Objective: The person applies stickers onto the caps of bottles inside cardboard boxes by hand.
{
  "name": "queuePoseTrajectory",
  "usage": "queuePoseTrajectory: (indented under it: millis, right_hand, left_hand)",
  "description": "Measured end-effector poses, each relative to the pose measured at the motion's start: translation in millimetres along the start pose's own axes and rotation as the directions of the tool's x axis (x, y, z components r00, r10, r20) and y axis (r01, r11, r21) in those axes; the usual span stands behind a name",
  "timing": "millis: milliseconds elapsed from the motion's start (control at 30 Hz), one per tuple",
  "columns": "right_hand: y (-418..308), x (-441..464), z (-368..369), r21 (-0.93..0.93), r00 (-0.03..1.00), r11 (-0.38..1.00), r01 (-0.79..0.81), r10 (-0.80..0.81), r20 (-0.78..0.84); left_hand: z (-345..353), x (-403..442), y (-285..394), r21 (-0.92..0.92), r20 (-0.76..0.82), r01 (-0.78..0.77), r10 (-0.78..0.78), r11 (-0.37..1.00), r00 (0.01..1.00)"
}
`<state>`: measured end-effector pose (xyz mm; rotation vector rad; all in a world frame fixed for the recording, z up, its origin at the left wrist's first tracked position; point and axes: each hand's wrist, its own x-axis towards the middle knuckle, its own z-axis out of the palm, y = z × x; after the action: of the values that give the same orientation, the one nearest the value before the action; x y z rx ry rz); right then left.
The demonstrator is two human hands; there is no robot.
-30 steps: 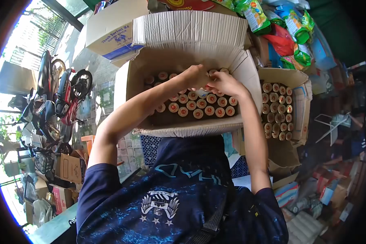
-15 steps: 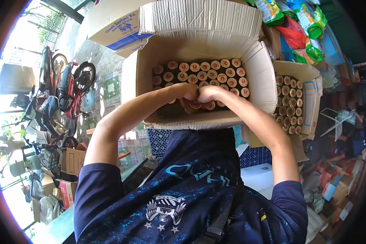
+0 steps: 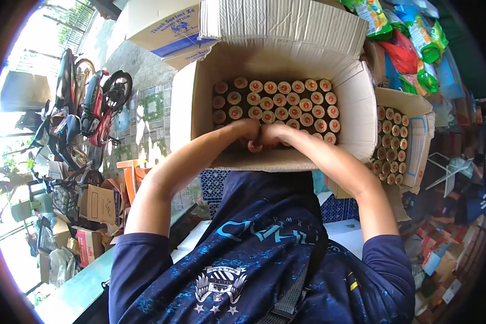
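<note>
An open cardboard box (image 3: 286,49) is in front of me, holding rows of upright containers (image 3: 279,100) with round beige tops and red centres. Both my hands reach down inside it, close together near its front wall. My left hand (image 3: 247,129) has its fingers curled at a round-topped container (image 3: 255,146) by that wall. Beside it, my right hand (image 3: 274,134) is closed with its fingers pointing down. Its fingertips are hidden, so what they hold cannot be made out.
A second box (image 3: 420,137) with similar round tops stands at the right. A printed carton (image 3: 164,27) is at the back left. Green packets (image 3: 375,21) lie at the back right. Motorbikes (image 3: 94,113) are parked on the left, beyond an orange stool-like object (image 3: 132,175).
The view has shifted, so the box sits slightly further right. My hands remain together in it, a little lower towards the front wall. An orange object has come into view at the left.
</note>
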<state>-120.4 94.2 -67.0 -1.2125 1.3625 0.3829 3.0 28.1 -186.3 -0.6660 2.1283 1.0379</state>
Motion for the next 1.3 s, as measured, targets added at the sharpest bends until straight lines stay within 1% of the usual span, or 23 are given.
queuePoseTrajectory:
  millis: [67,133,167,267,300,367,400,433,467,567,633,700,767,867,933,967,1000,1067,1100,1133,1200,1267,1300]
  right_hand:
    - [7.1,9.5,-1.2,-0.016,0.999,0.999,0.031,-0.030,0.033]
    - [8.1,-3.5,-9.4,-0.035,0.997,0.999,0.040,-0.038,0.069]
    - [7.9,-12.2,-13.4,-0.061,0.997,0.997,0.038,-0.034,0.070]
    - [29.6,13.3,-18.1,-0.020,0.983,0.989,0.144,-0.140,0.120]
    - [28.3,7.3,-20.9,-0.024,0.982,0.991,0.135,-0.130,0.135]
    - [21.9,-2.2,-23.3,-0.169,0.979,0.967,0.188,-0.172,0.108]
    - [13.6,-16.4,-25.5,-0.242,0.976,0.947,0.212,-0.194,0.094]
    - [4.8,-35.8,-24.7,-0.351,0.970,0.906,0.235,-0.239,0.033]
    - [3.2,-36.6,-21.2,-0.362,0.974,0.906,0.219,-0.228,0.019]
    - [-5.7,-49.5,-19.0,-0.383,0.980,0.906,0.181,-0.198,-0.006]
    - [-16.9,-68.4,-25.3,-0.412,0.986,0.899,0.148,-0.165,-0.007]
    - [-13.0,-73.1,-26.3,-0.466,0.961,0.867,0.176,-0.254,-0.111]
    - [2.4,-76.7,-24.5,-0.527,0.833,0.807,0.266,-0.468,-0.297]
    - [10.8,-126.4,-18.9,-0.390,0.595,0.748,0.537,-0.663,-0.455]
    - [16.7,-166.7,-15.2,-0.252,0.651,0.793,0.555,-0.603,-0.461]
    - [22.8,-186.3,-10.7,-0.240,0.634,0.791,0.562,-0.599,-0.489]
    - [34.4,-196.9,-4.6,-0.243,0.604,0.795,0.556,-0.588,-0.538]
    - [51.1,-228.9,2.3,-0.163,0.577,0.787,0.596,-0.560,-0.594]
    - [72.4,-253.7,10.2,-0.069,0.539,0.756,0.651,-0.523,-0.660]
    - [84.3,-263.5,14.8,-0.028,0.485,0.713,0.701,-0.505,-0.714]
    - [105.0,-290.3,22.5,0.087,0.439,0.665,0.742,-0.384,-0.812]
    - [130.9,-304.5,32.2,0.214,0.416,0.623,0.753,-0.197,-0.888]
    - [144.2,-307.8,36.2,0.243,0.396,0.601,0.762,-0.135,-0.908]
  left_hand:
    - [-9.1,-10.0,6.3,0.042,-0.010,0.002,-0.001,0.999,1.000]
    - [-38.3,-58.7,54.8,0.045,-0.004,0.135,-0.135,0.990,0.991]
    - [-26.6,-36.1,36.2,0.171,-0.041,0.035,-0.028,0.985,0.999]
    - [-32.8,-56.6,53.3,-0.149,-0.026,0.185,-0.191,0.971,0.981]
    - [-34.4,-59.1,55.5,-0.110,-0.049,0.172,-0.178,0.979,0.983]
    - [-37.6,-64.7,59.4,-0.030,-0.091,0.147,-0.149,0.989,0.985]
    - [-39.8,-72.1,64.7,-0.028,-0.131,0.166,-0.168,0.986,0.977]
    - [-40.7,-81.7,71.9,-0.027,-0.168,0.185,-0.187,0.982,0.968]
    - [-41.3,-88.5,76.4,-0.026,-0.205,0.204,-0.205,0.979,0.957]
    - [-38.7,-89.1,72.6,0.078,-0.269,0.161,-0.135,0.984,0.954]
    - [-41.9,-94.8,79.1,0.173,-0.299,0.207,-0.149,0.963,0.943]
    - [-42.5,-97.8,86.9,0.223,-0.328,0.228,-0.147,0.948,0.933]
    - [-40.9,-100.1,91.8,0.235,-0.354,0.223,-0.130,0.946,0.926]
    - [-35.2,-101.2,86.1,0.385,-0.329,0.164,-0.031,0.908,0.944]
    - [-27.3,-86.3,68.9,0.509,-0.314,0.068,0.112,0.858,0.943]
    - [-29.7,-83.0,67.4,0.492,-0.306,0.121,0.042,0.862,0.951]
    - [-40.5,-87.2,83.6,0.478,-0.271,0.159,-0.028,0.864,0.962]
    - [-70.8,-107.9,130.2,0.460,-0.168,0.226,-0.166,0.859,0.972]
    - [-82.5,-94.5,144.7,0.450,-0.170,0.141,-0.071,0.882,0.983]
    - [-95.3,-94.1,148.2,0.417,-0.192,0.084,-0.002,0.905,0.981]
    - [-111.7,-92.1,167.9,0.314,-0.338,-0.045,0.156,0.948,0.928]
    - [-139.1,-119.5,230.0,0.201,-0.576,-0.216,0.293,0.956,0.763]
    - [-146.0,-124.3,253.8,0.138,-0.610,-0.282,0.305,0.950,0.731]
